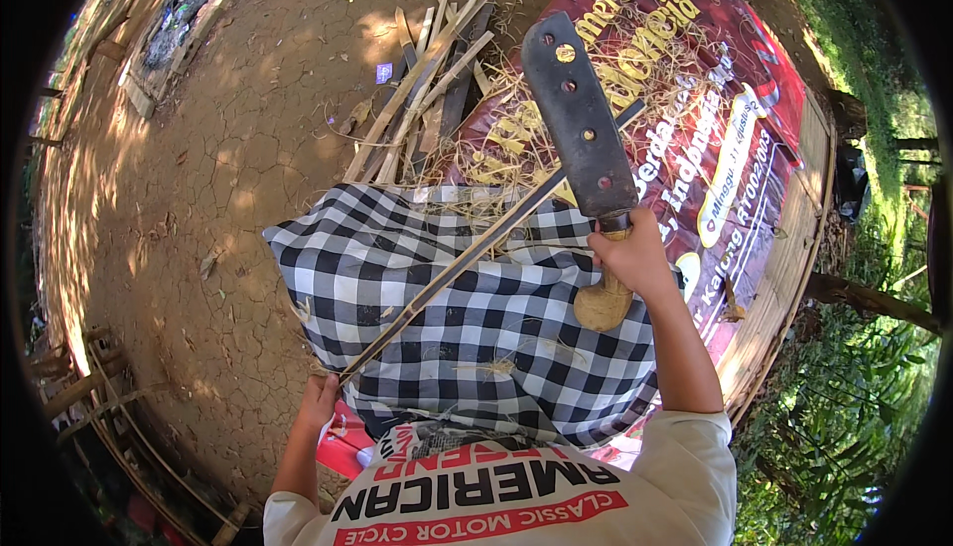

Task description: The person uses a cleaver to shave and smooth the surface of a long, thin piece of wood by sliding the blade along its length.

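My right hand (637, 253) is closed round the wooden handle of a machete (579, 109). Its broad dark blade, pierced by a row of holes, points away from me. A long thin bamboo strip (462, 263) slants across my lap, and my left hand (317, 399) grips its near end. The far part of the strip passes behind the blade and sticks out on its right side. Whether blade and strip touch, I cannot tell. Under both, a black-and-white checkered cloth (476, 338) covers my lap, with a few shavings on it.
Beyond the cloth lies a pile of split strips (422, 89) on cracked earth (258, 149). A dark red printed banner (735, 179), strewn with curly shavings (635, 69), spreads at the right over a bamboo platform (784, 293). A wooden-edged ash bed (189, 15) is at far left.
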### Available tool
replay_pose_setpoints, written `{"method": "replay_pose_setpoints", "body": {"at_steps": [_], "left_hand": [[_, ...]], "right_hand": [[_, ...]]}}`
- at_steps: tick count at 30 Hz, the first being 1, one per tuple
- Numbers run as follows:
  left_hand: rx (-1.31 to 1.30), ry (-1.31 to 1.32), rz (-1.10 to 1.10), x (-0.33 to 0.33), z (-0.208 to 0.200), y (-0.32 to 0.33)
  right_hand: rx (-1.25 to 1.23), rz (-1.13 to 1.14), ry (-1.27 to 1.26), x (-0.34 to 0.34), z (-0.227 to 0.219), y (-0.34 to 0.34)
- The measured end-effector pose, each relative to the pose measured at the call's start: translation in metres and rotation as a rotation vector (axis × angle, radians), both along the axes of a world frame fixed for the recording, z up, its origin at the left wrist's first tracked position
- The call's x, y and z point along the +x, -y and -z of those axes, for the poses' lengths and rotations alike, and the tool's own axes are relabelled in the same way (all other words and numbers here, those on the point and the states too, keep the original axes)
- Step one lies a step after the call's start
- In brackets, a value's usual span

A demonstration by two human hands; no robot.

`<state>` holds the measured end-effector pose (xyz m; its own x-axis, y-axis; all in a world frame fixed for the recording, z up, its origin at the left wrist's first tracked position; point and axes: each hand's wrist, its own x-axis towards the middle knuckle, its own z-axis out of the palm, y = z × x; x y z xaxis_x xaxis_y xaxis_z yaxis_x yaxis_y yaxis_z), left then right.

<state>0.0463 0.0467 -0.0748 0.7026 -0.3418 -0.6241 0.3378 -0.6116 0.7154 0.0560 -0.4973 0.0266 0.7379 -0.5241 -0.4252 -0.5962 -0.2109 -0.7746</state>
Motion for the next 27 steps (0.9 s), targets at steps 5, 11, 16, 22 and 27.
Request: {"method": "replay_pose_setpoints", "body": {"at_steps": [5, 11, 16, 22, 27], "left_hand": [[-0.018, 0.025, 0.001, 0.003, -0.003, 0.005], [-0.006, -0.022, -0.036, -0.001, -0.005, 0.006], [0.032, 0.062, 0.015, -0.001, -0.005, 0.008], [0.056, 0.014, -0.020, -0.005, -0.015, 0.012], [0.055, -0.015, -0.035, -0.001, -0.004, 0.005]], "right_hand": [[0.155, 0.018, 0.000, -0.007, 0.011, -0.002], [0.202, -0.012, 0.022, 0.004, 0.003, 0.027], [0.151, -0.078, -0.078, -0.003, 0.021, 0.022], [0.218, -0.136, -0.031, 0.010, 0.006, -0.013], [0.100, -0.013, -0.010, 0.009, 0.020, 0.003]]}}
